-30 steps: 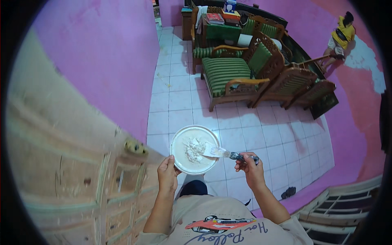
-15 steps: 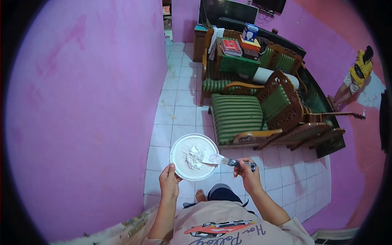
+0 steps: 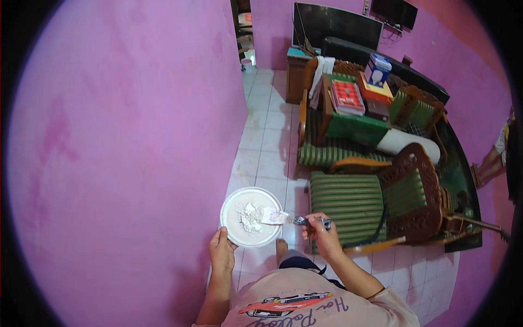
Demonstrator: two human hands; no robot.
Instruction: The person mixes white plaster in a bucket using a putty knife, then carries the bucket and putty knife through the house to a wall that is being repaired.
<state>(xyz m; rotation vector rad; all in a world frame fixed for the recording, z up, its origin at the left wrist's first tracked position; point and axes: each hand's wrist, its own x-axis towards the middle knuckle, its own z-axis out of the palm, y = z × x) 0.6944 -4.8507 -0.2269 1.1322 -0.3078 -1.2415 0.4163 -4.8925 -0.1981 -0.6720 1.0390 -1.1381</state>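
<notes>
A round white lid with a raised rim lies level in my left hand; the thumb rests on its rim and the other fingers are under it. Heaped on the middle of the lid is a lumpy white powder or paste. My right hand is closed around the dark handle of a putty knife. Its flat blade, smeared white, reaches over the lid's right side and touches the white heap.
A pink wall rises close on my left. To the right stands a green striped armchair, with a table bearing books and boxes behind it. A guitar leans by the chair. Another person's legs show at far right. White tiles cover the floor.
My view has turned left and forward, so the furniture appears farther right and the person is mostly cut off. Both hands keep their holds; the blade stays at the white heap.
</notes>
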